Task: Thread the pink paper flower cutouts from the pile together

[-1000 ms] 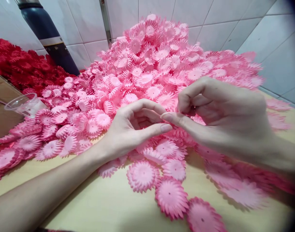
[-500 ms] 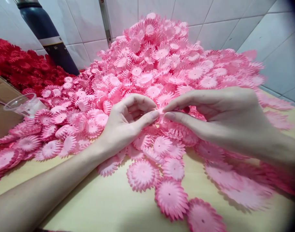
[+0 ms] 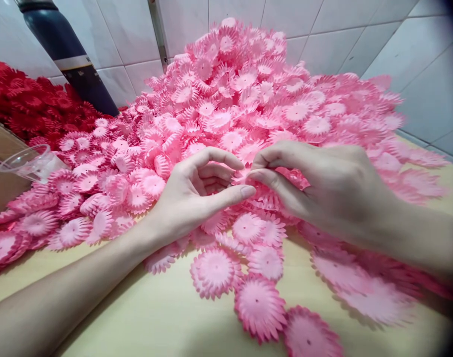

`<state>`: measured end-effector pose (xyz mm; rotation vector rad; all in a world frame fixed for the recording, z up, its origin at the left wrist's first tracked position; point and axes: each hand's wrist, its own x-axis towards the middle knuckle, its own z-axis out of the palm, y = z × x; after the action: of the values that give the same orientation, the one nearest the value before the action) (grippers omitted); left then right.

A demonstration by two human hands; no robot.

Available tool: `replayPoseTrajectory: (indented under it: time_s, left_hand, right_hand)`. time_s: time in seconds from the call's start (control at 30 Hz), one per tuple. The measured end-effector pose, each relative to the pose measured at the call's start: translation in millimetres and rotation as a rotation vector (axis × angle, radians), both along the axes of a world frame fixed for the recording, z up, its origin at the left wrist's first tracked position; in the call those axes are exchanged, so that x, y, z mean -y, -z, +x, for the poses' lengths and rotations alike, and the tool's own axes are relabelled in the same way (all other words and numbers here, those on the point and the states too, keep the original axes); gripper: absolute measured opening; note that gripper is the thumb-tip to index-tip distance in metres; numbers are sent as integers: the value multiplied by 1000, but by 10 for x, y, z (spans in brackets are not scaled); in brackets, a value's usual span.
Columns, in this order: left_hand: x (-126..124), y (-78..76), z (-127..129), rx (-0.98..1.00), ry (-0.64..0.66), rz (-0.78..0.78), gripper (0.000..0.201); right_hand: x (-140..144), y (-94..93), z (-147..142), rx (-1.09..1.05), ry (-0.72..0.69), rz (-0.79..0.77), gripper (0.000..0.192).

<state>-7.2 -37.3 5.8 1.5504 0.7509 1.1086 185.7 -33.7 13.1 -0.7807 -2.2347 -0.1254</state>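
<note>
My left hand (image 3: 202,191) is held over the front of a heap of pink petal discs (image 3: 245,82), its thumb and curled fingers apart. Facing it, my right hand (image 3: 323,181) pinches thumb against forefinger, the tips close to my left fingertips. A pale pink bit (image 3: 240,176) shows between the two hands; whether it is in the pinch or part of the heap behind, I cannot tell. Below the hands, loose scalloped discs with a small centre hole lie on the table, among them a darker-edged pink disc (image 3: 259,307).
Red petal pieces (image 3: 29,106) are piled at the left behind a cardboard box (image 3: 5,168). A clear plastic cup (image 3: 28,163) lies tilted by the box. A dark blue bottle (image 3: 68,54) leans near the white tiled wall (image 3: 319,39). The pale table (image 3: 155,307) shows in front.
My left thumb has moved away from its forefinger and a little right, opening that pinch. My right fingers have bent and drawn closer together, nearer to my left hand. The view has shifted slightly.
</note>
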Motion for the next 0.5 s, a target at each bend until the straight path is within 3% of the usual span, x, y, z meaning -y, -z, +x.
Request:
replayPoseTrajectory:
  time_s: [0.13,0.5]
  left_hand:
    - [9,-16,11,-18,-25,20,21]
    - [13,13,4,-28,18,84,31]
  right_hand:
    - [-42,25,29,27,-11,16,13]
    - [-61,40,49,111,7,78,13]
